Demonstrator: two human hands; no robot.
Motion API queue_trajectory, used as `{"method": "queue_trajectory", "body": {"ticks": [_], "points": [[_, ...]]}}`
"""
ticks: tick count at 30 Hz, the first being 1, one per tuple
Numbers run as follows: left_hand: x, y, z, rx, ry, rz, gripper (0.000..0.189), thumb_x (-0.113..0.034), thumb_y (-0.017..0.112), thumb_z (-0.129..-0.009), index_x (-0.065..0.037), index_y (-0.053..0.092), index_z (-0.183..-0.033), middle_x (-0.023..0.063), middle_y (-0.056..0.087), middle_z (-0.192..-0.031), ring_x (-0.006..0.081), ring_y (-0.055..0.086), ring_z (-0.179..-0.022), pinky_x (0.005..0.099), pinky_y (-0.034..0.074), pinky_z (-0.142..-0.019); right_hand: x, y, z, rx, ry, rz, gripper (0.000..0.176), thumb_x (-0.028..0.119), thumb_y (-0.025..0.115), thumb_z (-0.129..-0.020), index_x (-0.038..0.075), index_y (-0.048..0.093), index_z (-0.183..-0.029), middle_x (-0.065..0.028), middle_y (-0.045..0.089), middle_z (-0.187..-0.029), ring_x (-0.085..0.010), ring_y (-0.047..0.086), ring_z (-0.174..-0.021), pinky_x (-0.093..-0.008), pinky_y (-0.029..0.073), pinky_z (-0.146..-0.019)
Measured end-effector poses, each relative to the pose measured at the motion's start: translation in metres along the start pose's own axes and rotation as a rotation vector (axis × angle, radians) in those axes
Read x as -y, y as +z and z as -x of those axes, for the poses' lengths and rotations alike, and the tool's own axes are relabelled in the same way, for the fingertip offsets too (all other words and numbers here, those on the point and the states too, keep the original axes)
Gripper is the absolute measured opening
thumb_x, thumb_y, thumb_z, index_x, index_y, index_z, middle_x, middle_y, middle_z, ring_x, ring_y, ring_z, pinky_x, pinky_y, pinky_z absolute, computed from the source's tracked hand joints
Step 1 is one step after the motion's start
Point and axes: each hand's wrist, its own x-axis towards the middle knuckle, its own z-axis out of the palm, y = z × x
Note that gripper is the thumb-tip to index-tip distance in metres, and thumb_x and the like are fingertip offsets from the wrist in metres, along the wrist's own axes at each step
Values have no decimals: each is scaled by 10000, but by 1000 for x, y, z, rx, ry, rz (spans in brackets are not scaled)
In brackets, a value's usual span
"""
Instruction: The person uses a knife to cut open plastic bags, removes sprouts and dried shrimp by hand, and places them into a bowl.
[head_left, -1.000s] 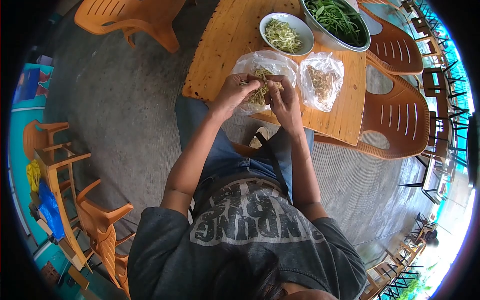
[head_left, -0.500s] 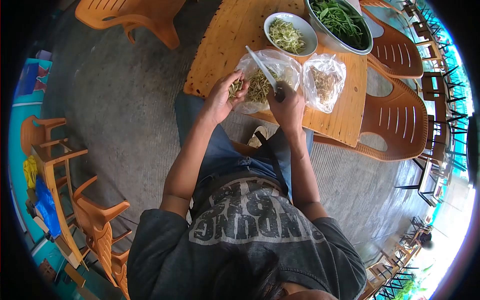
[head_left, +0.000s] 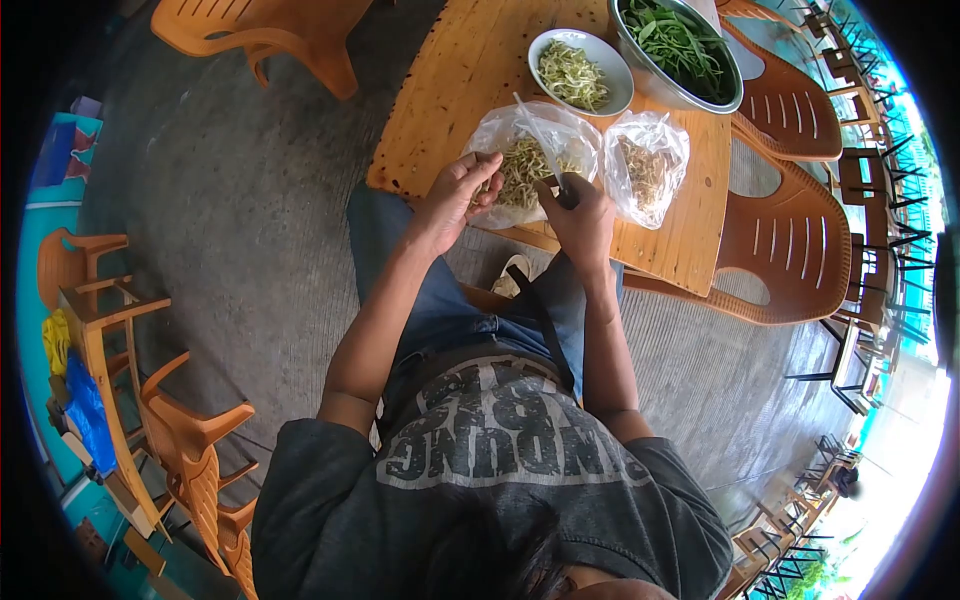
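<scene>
My left hand (head_left: 455, 203) is closed around a small bunch of bean sprouts, mostly hidden by the fingers, at the left edge of an opened clear plastic bag. More bean sprouts (head_left: 522, 172) lie heaped in that plastic bag (head_left: 490, 130). My right hand (head_left: 583, 222) grips the dark handle of a knife (head_left: 541, 135), whose pale blade points up and away over the heap. Beside my right hand, a second clear plastic bag (head_left: 676, 150) holds thin brownish scraps. Beyond the bags stands a white bowl (head_left: 624, 88) with pale trimmed sprouts.
A metal basin (head_left: 690, 101) of green leafy vegetables sits at the far right of the wooden table (head_left: 420, 120). Brown plastic chairs (head_left: 790, 245) stand along the right side. Another orange chair (head_left: 300, 45) is at upper left, and more furniture lines the left wall.
The knife has turned more upright, its blade now seen nearly edge-on and lower over the heap. My left fingers have closed further over the sprouts, and the hand has shifted slightly right.
</scene>
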Motion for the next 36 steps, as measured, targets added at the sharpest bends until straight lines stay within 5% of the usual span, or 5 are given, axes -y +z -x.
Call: {"method": "queue_trajectory", "body": {"ticks": [5, 11, 20, 25, 36], "points": [[4, 4, -2, 16, 4, -29, 212, -312, 550, -924, -112, 614, -896, -58, 522, -728, 21, 418, -613, 179, 313, -546, -5, 7, -2, 8, 104, -275, 201, 172, 702, -793, -24, 670, -822, -22, 556, -550, -59, 456, -488, -257, 367, -454], [7, 19, -11, -113, 91, -125, 183, -233, 643, -869, -68, 657, -946, -69, 561, -711, 4, 461, -610, 158, 366, -546, 8, 1, -6, 176, 279, -629, 175, 132, 661, -839, -41, 671, -867, 17, 571, -626, -34, 465, -552, -205, 376, -494], [2, 13, -17, -56, 79, -43, 166, -197, 665, -849, -45, 661, -914, -55, 548, -684, 10, 401, -563, 182, 309, -515, 11, -6, -8, 132, 172, -600, 294, 228, 624, -891, -58, 657, -950, 6, 572, -657, -33, 459, -585, -202, 374, -512], [-7, 6, -19, 20, 55, -91, 187, -183, 671, -842, -19, 668, -929, -35, 598, -738, 13, 398, -561, 179, 302, -518, 28, -22, -5, 391, 265, -780, 469, 342, 418, -986, 24, 418, -1331, 13, 516, -607, -18, 340, -456, -189, 262, -425], [-12, 4, -16, 29, 52, -242, 179, -162, 669, -834, -18, 675, -940, -38, 601, -704, 18, 406, -552, 193, 308, -517, 16, -11, -3, 428, 137, -739, 287, 276, 468, -975, 77, 526, -1174, 17, 509, -636, -23, 407, -520, -186, 303, -466]]}}
